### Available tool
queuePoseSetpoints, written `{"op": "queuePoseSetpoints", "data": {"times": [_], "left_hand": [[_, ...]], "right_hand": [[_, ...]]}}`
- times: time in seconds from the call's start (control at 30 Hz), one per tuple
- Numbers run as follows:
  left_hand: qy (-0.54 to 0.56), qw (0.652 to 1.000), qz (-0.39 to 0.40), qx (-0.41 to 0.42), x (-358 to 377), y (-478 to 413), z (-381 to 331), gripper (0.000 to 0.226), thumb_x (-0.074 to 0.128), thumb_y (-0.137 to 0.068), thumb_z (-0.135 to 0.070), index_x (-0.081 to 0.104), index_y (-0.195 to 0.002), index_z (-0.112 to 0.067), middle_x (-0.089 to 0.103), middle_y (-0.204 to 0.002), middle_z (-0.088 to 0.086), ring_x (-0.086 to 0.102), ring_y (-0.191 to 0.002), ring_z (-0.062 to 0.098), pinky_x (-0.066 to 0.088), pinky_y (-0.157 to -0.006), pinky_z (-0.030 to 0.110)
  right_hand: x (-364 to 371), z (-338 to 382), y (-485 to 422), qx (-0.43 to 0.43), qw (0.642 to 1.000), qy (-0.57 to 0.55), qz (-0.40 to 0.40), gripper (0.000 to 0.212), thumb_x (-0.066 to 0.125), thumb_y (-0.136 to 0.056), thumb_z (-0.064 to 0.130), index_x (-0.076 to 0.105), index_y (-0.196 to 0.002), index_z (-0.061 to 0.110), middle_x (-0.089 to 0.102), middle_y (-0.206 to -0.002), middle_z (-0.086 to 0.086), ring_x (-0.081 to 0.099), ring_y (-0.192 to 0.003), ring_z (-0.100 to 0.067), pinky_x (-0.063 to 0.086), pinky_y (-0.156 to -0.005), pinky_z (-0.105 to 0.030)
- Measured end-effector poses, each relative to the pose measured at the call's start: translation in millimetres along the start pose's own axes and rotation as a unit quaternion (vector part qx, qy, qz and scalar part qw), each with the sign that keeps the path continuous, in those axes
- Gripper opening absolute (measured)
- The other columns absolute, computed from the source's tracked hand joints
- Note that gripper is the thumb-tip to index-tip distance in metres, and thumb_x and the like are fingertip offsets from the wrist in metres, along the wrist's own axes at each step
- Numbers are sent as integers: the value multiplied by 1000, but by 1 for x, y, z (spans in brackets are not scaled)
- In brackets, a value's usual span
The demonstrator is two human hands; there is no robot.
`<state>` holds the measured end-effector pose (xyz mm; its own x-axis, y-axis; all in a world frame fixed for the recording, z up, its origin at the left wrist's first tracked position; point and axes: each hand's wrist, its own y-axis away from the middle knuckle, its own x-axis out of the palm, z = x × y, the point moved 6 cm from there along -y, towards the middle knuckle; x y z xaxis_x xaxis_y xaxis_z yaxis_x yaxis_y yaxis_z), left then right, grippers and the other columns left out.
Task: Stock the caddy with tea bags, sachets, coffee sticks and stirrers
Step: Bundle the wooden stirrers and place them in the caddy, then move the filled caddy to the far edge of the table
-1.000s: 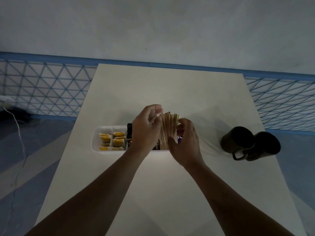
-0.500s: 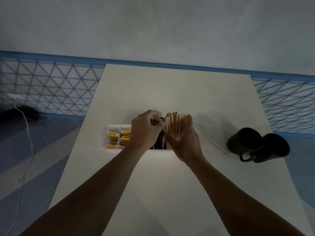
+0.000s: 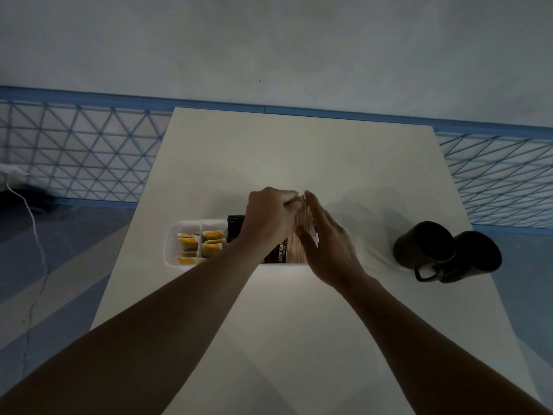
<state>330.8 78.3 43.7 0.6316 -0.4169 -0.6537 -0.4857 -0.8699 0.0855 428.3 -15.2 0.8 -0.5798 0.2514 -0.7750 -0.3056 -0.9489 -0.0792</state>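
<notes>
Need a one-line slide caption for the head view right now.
Both hands, left hand and right hand, press wooden stirrers upright into the white caddy beside yellow tea bags.

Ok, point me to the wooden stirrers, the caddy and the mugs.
wooden stirrers (image 3: 296,250): head view, lower part of the bundle between the hands.
caddy (image 3: 173,238): head view, white left end wall.
mugs (image 3: 425,245): head view, dark body of the left mug lying on the table.

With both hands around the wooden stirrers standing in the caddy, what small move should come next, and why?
Probably ease both hands apart and let go. The stirrers already stand upright in the white caddy, beside the dark coffee sticks, pressed between the left hand and the flat right hand. If they tip, square them again.
</notes>
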Motion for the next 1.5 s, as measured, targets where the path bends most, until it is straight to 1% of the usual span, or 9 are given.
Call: {"op": "queuePoseSetpoints", "data": {"times": [0.13,0.47,0.6,0.73,0.83,0.93,1.13,1.27,1.5], "left_hand": [[-3,1000,2,-2,-1,-1,0,25,63,-95,-17,70,-118,-13,72,-113,8,72,-90,17,54,-90,22],[46,999,4,-12,-11,6,12,53,74,-85,-27,58,-135,-20,65,-127,5,70,-96,24,54,-95,39],[28,999,-29,-20,-27,13,23,48,73,-85,-33,61,-129,-19,67,-115,0,64,-97,15,44,-82,21],[25,997,-61,-42,-47,21,47,37,71,-85,-35,66,-119,-19,68,-105,-2,64,-92,14,43,-77,21],[-2,996,-79,-50,-62,30,71,37,71,-83,-41,66,-114,-22,66,-109,0,60,-101,16,49,-89,33],[-55,993,-79,-74,-77,41,96,55,73,-76,-53,60,-123,-27,56,-127,6,50,-122,27,44,-100,47],[-112,984,-14,-140,-91,63,140,117,78,-62,-65,13,-152,-30,16,-157,13,19,-142,38,28,-111,55],[-62,981,40,-178,-89,69,170,132,91,-52,-52,9,-149,-19,32,-147,19,37,-132,38,44,-101,52],[11,987,33,-156,-79,78,193,87,91,-55,-48,44,-121,-18,62,-108,-8,65,-94,16,57,-77,35]], "right_hand": [[4,-7,-4,21,1000,6,15,75,53,-102,22,6,-160,30,44,-154,-3,55,-129,-25,42,-97,-27],[7,-17,2,85,993,-65,43,97,51,-99,46,-27,-152,26,55,-145,-1,66,-110,-21,47,-86,-30],[6,-20,12,102,993,-49,45,96,54,-98,45,-16,-156,13,48,-151,-2,64,-114,-21,46,-91,-30],[8,-21,26,146,986,-54,56,97,58,-92,54,-2,-159,17,44,-153,-5,51,-132,-28,43,-105,-45],[11,-20,34,182,979,-66,59,92,68,-89,48,14,-156,16,51,-140,5,55,-121,-20,51,-92,-29],[14,-20,39,188,978,-87,42,76,77,-83,44,35,-143,24,53,-119,13,58,-106,-12,39,-67,-12],[21,-13,46,201,971,-125,17,98,87,-71,43,29,-148,26,48,-129,15,53,-107,-8,44,-81,-26],[29,-12,45,203,971,-125,28,98,92,-64,35,34,-143,29,51,-124,19,59,-106,-12,46,-76,-26],[41,-15,33,221,967,-123,41,94,93,-54,36,38,-130,33,61,-124,9,59,-112,-22,52,-87,-44]]}}
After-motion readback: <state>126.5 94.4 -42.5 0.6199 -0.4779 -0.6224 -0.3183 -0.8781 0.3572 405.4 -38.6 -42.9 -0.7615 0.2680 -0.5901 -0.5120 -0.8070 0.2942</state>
